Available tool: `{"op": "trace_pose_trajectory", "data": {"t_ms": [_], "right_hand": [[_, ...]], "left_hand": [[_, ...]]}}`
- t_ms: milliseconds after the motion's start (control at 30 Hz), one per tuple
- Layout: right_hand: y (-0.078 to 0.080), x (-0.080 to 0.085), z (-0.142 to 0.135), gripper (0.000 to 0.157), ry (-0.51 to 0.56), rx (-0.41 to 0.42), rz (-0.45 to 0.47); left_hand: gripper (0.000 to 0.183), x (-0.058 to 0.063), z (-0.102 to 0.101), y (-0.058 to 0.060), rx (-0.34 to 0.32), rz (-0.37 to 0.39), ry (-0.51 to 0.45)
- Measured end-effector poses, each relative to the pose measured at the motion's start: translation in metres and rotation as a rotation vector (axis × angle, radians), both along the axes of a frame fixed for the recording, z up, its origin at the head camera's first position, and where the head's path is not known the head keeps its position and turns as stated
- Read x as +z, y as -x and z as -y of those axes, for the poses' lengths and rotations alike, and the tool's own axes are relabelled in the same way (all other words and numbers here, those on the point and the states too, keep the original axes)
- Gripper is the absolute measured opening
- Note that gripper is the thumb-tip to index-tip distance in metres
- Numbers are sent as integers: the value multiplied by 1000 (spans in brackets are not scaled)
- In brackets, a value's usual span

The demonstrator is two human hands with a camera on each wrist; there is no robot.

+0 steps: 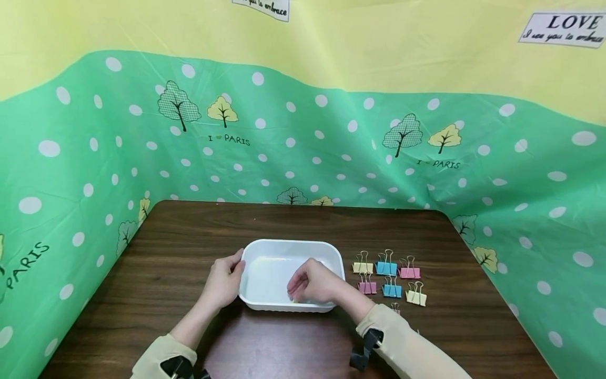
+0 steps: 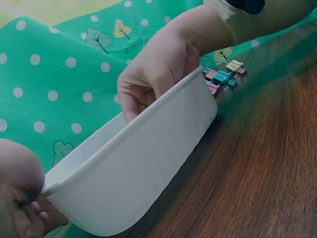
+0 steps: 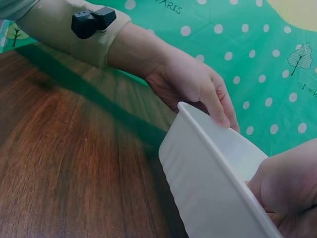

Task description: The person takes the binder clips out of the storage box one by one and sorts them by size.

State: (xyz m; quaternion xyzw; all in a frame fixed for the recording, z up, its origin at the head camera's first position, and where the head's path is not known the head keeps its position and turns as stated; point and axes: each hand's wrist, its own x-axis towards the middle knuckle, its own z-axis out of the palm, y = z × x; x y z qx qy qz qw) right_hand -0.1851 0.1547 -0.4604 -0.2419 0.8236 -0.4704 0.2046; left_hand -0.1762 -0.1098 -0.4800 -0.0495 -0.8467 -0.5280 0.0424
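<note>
A white plastic tray [image 1: 255, 263] with a rounded rim stands on the table. My left hand [image 1: 224, 280] grips the tray's left side, thumb over the rim and fingers outside, as the right wrist view shows too. Inside the tray, my right hand [image 1: 312, 282] reaches down near the front wall with curled fingers. A small pale yellow thing [image 1: 295, 301] peeks out at its fingertips, mostly hidden by the hand. In the left wrist view, the tray wall [image 2: 143, 163] covers the right fingertips.
Right of the tray lie several binder clips: yellow [image 1: 363, 268], blue [image 1: 386, 268] and pink [image 1: 410, 272] ones in a back row, more in front. A smaller clip [image 1: 395, 307] is partly behind the right forearm. A patterned green cloth [image 1: 265, 158] hangs behind the wooden table [image 1: 156, 279].
</note>
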Motion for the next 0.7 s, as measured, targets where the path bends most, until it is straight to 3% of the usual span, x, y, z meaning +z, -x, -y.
{"op": "trace_pose_trajectory", "data": {"t_ms": [300,700], "right_hand": [[-1,1,3,18,35,-26,-26],[4,27,-9,11,103,-38,-104]], "left_hand": [[42,1,0,0,-7,-2,-3],[41,0,1,0,-6,-4,2]]}}
